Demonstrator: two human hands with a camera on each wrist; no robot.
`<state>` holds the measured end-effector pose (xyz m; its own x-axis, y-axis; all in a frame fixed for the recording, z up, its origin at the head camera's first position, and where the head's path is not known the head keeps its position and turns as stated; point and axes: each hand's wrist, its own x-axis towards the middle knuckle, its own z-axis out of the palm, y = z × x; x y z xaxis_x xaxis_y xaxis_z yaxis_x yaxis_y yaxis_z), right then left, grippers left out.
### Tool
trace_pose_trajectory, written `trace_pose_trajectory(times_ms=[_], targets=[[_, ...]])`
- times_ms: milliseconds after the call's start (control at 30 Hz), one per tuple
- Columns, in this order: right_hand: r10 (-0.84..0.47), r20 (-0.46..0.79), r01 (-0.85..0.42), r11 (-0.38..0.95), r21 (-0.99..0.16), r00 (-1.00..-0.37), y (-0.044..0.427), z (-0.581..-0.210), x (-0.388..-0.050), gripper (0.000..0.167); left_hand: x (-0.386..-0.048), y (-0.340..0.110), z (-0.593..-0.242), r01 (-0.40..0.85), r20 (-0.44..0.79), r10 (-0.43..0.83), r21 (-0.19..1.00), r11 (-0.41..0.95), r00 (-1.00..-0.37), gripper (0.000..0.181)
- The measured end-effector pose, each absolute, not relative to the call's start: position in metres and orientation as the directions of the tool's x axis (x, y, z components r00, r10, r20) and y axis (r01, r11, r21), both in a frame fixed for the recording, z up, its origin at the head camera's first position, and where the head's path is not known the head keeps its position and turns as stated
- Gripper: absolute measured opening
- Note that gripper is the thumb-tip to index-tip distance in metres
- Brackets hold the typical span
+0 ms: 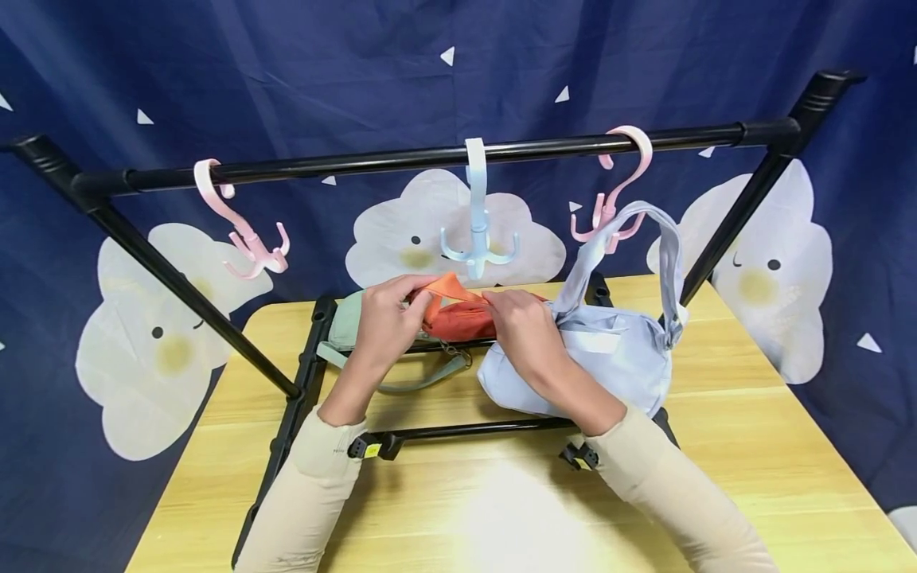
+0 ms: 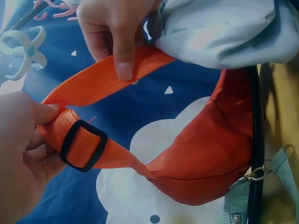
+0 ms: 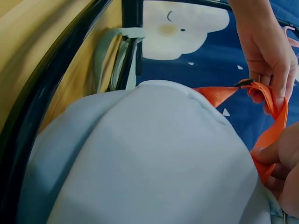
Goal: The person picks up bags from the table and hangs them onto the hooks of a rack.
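An orange strap point(image 2: 100, 81) runs between the two hands above an orange-red bag point(image 2: 205, 144), which lies in the rack behind a black bar. The left hand point(image 1: 387, 318) pinches the strap beside its black buckle point(image 2: 84, 145). At the strap's other side, the right hand point(image 1: 530, 338) pinches it between thumb and fingers, close to a pale blue bag point(image 1: 609, 358). That blue bag's strap point(image 1: 669, 255) rises below the right pink hook point(image 1: 609, 211). A light blue hook point(image 1: 478, 231) hangs from the top bar just beyond the hands.
Another pink hook point(image 1: 247, 239) hangs at the left of the black top bar point(image 1: 358, 161). A pale green bag point(image 1: 346, 322) with its strap lies left of the orange-red one. The black rack stands on a wooden table point(image 1: 458, 493) before a dark blue curtain point(image 1: 322, 72).
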<state>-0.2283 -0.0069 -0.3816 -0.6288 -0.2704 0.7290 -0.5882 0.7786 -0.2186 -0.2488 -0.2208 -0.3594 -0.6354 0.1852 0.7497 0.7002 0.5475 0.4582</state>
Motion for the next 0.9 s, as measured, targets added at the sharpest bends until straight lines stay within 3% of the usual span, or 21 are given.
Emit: trace_pose_trajectory(times_ms=[267,600,900], targets=[[-0.246,0.804,-0.645,0.735,-0.209,-0.541,-0.004,-0.38,-0.219,0.018,-0.24,-0.224,-0.353,0.743,0.783,0.189,0.442,0.503,-0.593,0.017],[-0.233,0.785,-0.568,0.803,-0.177,-0.574,-0.003,-0.359,-0.206,0.018,-0.232,-0.219,-0.344,0.794,0.818,0.223,0.389,0.467,-0.531,0.017],[-0.2,0.84,-0.591,0.789,-0.167,-0.505,0.002,-0.352,-0.2,0.017,-0.219,-0.214,-0.333,0.848,0.855,0.276,0.292,0.443,-0.439,0.02]])
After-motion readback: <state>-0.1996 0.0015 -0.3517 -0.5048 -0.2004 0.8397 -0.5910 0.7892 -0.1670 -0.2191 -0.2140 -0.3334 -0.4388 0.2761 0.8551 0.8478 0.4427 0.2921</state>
